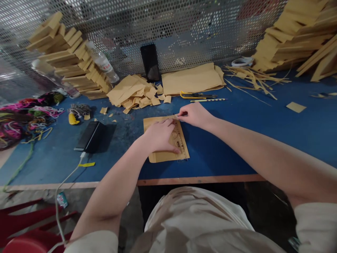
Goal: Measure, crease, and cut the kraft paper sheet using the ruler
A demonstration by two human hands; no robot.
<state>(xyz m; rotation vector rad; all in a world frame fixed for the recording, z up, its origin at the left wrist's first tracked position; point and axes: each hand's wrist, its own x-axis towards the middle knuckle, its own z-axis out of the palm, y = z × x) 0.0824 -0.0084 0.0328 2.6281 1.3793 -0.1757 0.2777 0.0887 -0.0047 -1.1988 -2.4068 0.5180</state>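
A brown kraft-paper piece (160, 157) lies on the blue table in front of me, with a clear plastic ruler (181, 137) along its right side. My left hand (161, 135) rests spread over the paper and ruler, thumb low and fingertips near the ruler's upper part. At the paper's top right corner, my right hand (195, 115) is closed in a pinch by the ruler's upper end. What sits between its fingertips is too small to make out. Beyond lie a yellow-and-black box cutter (198, 95) and a patterned pencil (209, 100).
Paper scraps (134, 93), a stack of kraft sheets (192, 79) and a leaning phone (150, 63) line the mesh panel. Folded-paper piles (76, 63) stand at both sides. A black box-shaped device (90, 136) with a cable is left, near tangled yarn (23, 119).
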